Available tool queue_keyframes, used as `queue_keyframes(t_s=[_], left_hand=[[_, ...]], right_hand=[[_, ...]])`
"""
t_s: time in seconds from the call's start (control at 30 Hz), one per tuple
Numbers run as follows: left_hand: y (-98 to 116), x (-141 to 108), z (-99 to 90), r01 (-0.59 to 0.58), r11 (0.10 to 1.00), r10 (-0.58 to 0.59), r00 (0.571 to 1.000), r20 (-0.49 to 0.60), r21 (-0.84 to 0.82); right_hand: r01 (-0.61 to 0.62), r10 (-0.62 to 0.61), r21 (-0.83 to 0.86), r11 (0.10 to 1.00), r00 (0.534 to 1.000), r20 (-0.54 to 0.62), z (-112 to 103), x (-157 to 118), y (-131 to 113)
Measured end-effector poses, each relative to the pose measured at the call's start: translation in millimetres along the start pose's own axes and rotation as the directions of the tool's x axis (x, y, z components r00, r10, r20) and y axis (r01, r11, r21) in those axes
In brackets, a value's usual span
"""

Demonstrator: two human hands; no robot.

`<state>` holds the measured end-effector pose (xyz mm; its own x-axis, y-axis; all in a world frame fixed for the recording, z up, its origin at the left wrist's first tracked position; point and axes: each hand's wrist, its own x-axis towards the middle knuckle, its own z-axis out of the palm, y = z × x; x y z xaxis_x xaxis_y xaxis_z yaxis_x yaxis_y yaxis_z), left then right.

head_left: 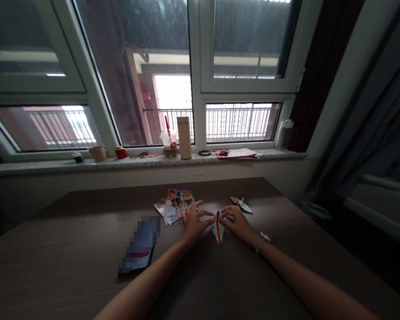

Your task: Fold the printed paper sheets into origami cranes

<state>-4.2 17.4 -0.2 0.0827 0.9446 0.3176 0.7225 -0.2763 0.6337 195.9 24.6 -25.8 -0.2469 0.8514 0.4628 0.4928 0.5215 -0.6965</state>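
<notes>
A small piece of folded paper [218,232], pale with a red stripe down its middle and pointed at both ends, is between my two hands over the brown table. My left hand [195,223] holds its left edge between thumb and index finger, the other fingers raised and apart. On the opposite edge, the bent fingers of my right hand [237,221] pinch the paper near its upper part. Just beyond my right hand lies a folded paper figure [242,204] with thin points, like a paper crane.
Printed colour sheets [173,205] lie fanned out beyond my left hand. Left of my forearm is a phone [140,246], its screen blurred. The windowsill [136,164] carries a tan bottle [184,138], a cup with a straw [168,138], scissors [222,153] and papers [242,153].
</notes>
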Motion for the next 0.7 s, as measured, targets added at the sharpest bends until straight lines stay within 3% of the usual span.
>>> queue_keyframes(t_s=[0.27,0.7], left_hand=[[-3.1,-2.4,-1.5,-0.063,0.991,0.052,0.994,0.096,0.119],[-12.0,-0.5,-19.1,-0.195,0.967,0.144,0.950,0.277,0.165]], right_hand=[[-0.002,0.002,-0.008,1.000,1.000,-0.026,-0.1,-0.6,1.4],[0.011,0.000,-0.078,0.997,0.990,0.143,-7.8,-10.4,-3.8]])
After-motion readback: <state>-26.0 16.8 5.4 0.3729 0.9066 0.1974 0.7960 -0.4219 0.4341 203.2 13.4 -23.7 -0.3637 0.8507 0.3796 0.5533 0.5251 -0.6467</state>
